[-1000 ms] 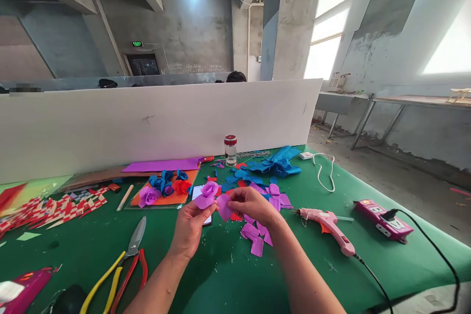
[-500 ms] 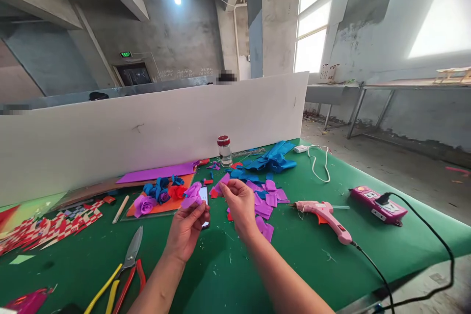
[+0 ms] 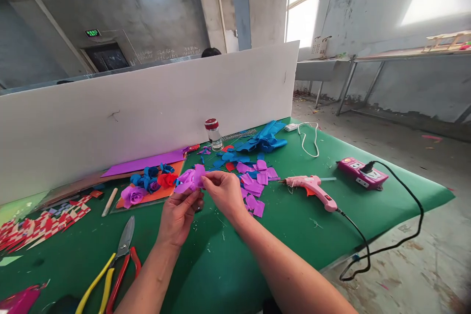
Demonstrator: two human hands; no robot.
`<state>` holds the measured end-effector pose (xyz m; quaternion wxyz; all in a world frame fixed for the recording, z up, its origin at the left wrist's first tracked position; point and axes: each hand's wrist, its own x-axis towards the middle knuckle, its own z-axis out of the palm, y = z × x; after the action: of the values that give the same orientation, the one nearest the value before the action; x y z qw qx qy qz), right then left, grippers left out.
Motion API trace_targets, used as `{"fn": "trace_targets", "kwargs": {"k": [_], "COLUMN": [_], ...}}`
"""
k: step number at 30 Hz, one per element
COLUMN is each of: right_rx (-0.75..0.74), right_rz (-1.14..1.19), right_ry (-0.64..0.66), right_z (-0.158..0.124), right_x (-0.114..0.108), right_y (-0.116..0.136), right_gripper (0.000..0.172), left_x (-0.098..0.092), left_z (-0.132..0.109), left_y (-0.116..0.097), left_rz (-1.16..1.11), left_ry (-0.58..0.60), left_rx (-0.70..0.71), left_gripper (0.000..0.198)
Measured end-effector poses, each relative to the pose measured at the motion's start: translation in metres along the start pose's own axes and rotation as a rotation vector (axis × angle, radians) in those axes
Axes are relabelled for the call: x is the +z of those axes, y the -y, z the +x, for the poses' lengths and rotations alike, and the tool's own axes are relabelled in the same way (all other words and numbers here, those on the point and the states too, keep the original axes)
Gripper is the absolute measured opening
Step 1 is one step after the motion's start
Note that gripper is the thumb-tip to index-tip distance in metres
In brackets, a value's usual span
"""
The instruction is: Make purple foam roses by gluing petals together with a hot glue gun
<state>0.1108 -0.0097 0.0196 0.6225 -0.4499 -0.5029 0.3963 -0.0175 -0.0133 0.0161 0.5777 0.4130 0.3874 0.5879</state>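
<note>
My left hand [image 3: 180, 213] is closed on the base of a purple paper flower [image 3: 187, 180], held above the green table. Between the thumb and fingers of my right hand [image 3: 222, 191] is a purple paper petal [image 3: 199, 174], which meets the flower's right side; whether it is stuck on I cannot tell. Loose purple petals [image 3: 253, 186] lie just beyond my right hand, mixed with blue and red pieces. Finished-looking paper flowers, including a purple rose [image 3: 133, 196] and a red one [image 3: 167, 180], rest on an orange sheet left of my left hand.
A pink glue gun [image 3: 312, 189] lies to the right, its cord trailing near a magenta power strip [image 3: 362, 172]. Scissors [image 3: 123, 250] with red and yellow handles lie at front left. A red-lidded jar [image 3: 214, 135] and blue crepe paper [image 3: 265, 138] stand before a white board [image 3: 154, 108].
My right hand has moved left, bringing its petal from beside the flower up against it. The head view has tilted down and turned slightly right.
</note>
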Motion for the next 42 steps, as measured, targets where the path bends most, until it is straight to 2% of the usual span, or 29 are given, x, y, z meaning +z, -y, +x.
{"fn": "trace_targets", "kwargs": {"k": [12, 31, 38, 42], "right_rx": [-0.021, 0.025, 0.069, 0.166], "right_rz": [0.037, 0.133, 0.204, 0.297], "right_ry": [0.036, 0.019, 0.035, 0.032], "right_z": [-0.0012, -0.0013, -0.0016, -0.0034], "right_x": [-0.0004, -0.0006, 0.0012, 0.0014], "right_y": [-0.0002, -0.0001, -0.0012, 0.0042], "right_gripper": [0.024, 0.028, 0.027, 0.028], "left_x": [-0.0004, -0.0012, -0.0031, -0.0062], "left_z": [-0.0010, -0.0015, -0.0006, -0.0008], "left_y": [0.0019, 0.0044, 0.0067, 0.0080], "left_rz": [0.079, 0.176, 0.228, 0.288], "left_ry": [0.036, -0.011, -0.034, -0.077], "left_rx": [0.035, 0.067, 0.083, 0.110], "left_gripper": [0.022, 0.027, 0.027, 0.026]}}
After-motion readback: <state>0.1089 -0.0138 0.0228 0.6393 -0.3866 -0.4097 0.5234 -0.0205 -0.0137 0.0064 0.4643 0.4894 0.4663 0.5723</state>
